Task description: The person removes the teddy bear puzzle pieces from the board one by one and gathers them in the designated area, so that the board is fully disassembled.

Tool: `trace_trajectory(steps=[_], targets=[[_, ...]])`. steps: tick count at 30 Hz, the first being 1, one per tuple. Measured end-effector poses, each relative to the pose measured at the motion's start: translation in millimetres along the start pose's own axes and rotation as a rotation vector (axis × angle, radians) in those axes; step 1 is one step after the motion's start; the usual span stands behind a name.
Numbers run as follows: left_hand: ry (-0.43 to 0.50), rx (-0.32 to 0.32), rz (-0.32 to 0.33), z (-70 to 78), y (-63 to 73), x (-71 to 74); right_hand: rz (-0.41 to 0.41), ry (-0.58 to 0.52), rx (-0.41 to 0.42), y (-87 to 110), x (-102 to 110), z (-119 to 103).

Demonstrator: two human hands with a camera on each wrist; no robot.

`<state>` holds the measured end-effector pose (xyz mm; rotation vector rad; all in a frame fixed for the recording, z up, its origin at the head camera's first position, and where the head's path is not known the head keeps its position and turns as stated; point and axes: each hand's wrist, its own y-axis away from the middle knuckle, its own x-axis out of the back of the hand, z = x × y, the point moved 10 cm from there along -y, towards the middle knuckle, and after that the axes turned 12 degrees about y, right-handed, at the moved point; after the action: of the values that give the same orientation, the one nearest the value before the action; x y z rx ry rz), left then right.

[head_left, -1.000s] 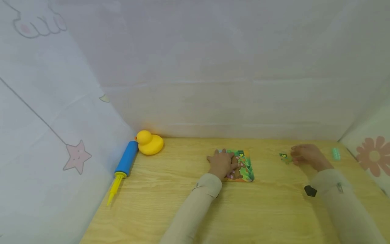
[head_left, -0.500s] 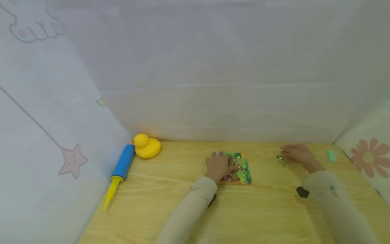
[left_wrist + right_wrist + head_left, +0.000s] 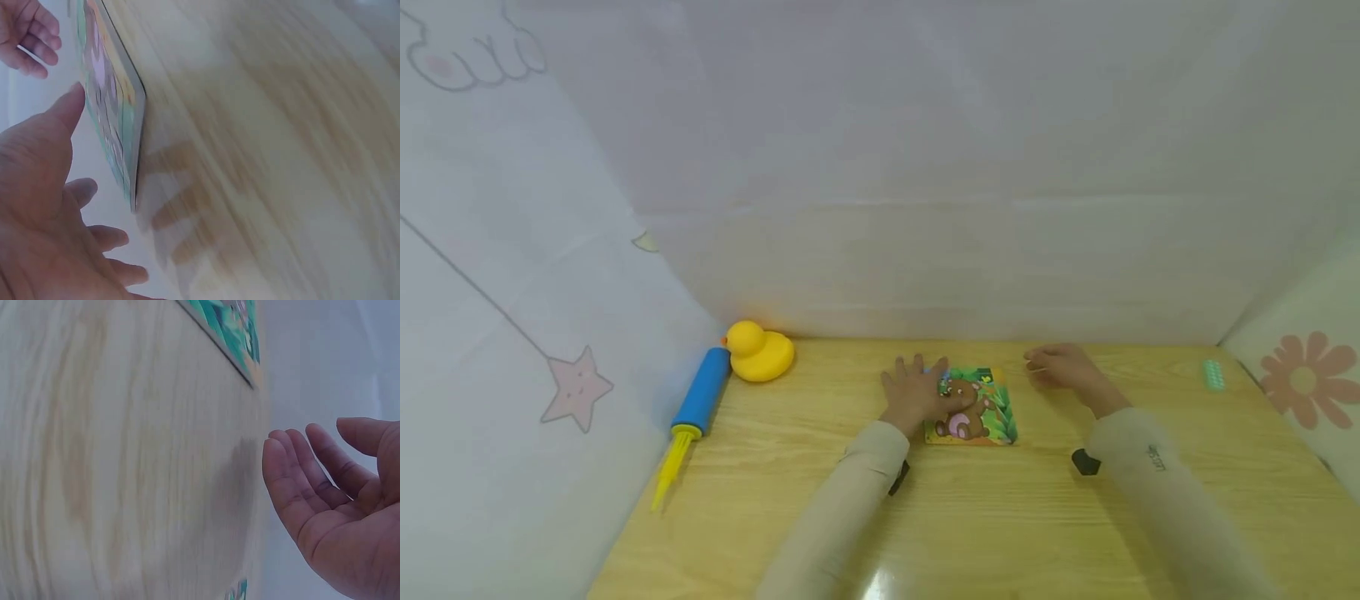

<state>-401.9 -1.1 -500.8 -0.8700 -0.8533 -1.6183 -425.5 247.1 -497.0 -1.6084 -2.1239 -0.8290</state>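
A square jigsaw puzzle [image 3: 1003, 417] with a brown bear picture lies on the table, partly covered at its left side by my left hand [image 3: 917, 396]. That hand's fingers are spread; in the left wrist view the thumb of the left hand [image 3: 37, 162] points at the edge of the puzzle [image 3: 112, 100], with the other fingers apart beside it. My right hand [image 3: 1063, 367] hovers just right of the puzzle. The right wrist view shows the right hand [image 3: 350, 500] with loosely bent fingers and nothing in them. A small green printed piece [image 3: 237, 590] lies on the table below it.
A yellow rubber duck [image 3: 762, 352] and a blue hand pump [image 3: 702, 392] with a yellow nozzle stand at the back left. A small mint-green bumpy object [image 3: 1213, 375] lies at the far right. White printed cloth [image 3: 880, 167] closes off the back and sides.
My right hand has moved left from the small green piece toward the puzzle. My left hand has shifted left with its fingers spreading, uncovering more of the bear.
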Motion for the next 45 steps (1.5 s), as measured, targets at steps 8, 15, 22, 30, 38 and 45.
trace_trajectory(steps=[8,15,22,30,38,45], targets=[[0.015,0.045,-0.075,-14.3,5.3,6.4,-0.025,0.024,0.018,-12.4,-32,-18],[-0.006,0.071,-0.059,-18.2,7.7,1.6,-0.028,0.076,0.038,-17.8,-56,-35],[-0.028,0.092,-0.055,-18.3,7.4,-7.0,0.003,0.178,0.039,-20.2,-66,-43],[-0.041,0.097,-0.042,-17.7,6.9,-9.7,0.038,0.222,0.024,-16.7,-64,-42],[-0.032,0.089,-0.028,-12.5,11.9,-6.9,0.074,0.267,0.025,-15.3,-63,-41],[-0.062,0.095,-0.003,-11.1,12.1,-0.1,0.104,0.297,0.030,-18.7,-64,-40]])
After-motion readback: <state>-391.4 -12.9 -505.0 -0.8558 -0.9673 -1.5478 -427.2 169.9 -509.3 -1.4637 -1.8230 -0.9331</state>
